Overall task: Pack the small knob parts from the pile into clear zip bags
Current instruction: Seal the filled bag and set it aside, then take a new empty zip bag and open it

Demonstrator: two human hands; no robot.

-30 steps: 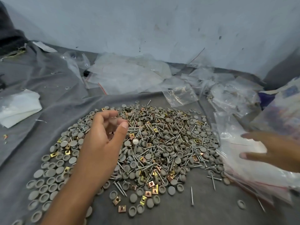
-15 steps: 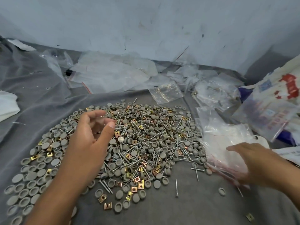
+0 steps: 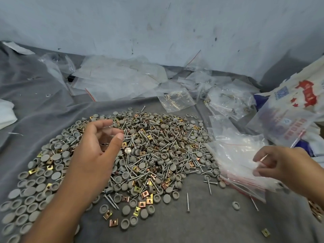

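A clear zip bag (image 3: 245, 165) is pinched at its edge by the right hand (image 3: 287, 171), thumb and curled fingers closed on the plastic. The bag sits on top of a stack of zip bags (image 3: 233, 155) lying right against the right edge of the pile (image 3: 140, 155). The left hand (image 3: 94, 153) is held just over the left half of the pile, fingers loosely curled with the thumb close to the fingertips; whether something tiny is caught in there can't really be told, nothing is seen in it.

The pile itself is a big mix spread on a grey cloth (image 3: 192, 225): grey round caps, long screws and little brass-coloured square clips all jumbled together. More caps are spread out flat at the pile's left side. One loose screw (image 3: 188, 202) is lying on the cloth just in front of the pile, and a single cap (image 3: 236, 205) is found a bit off its front right.

Behind the pile, a mess of empty clear bags (image 3: 119, 79) is heaped along the wall (image 3: 157, 23). To the far right of the pile, a white printed sack (image 3: 296, 102) with red and blue markings is seen.
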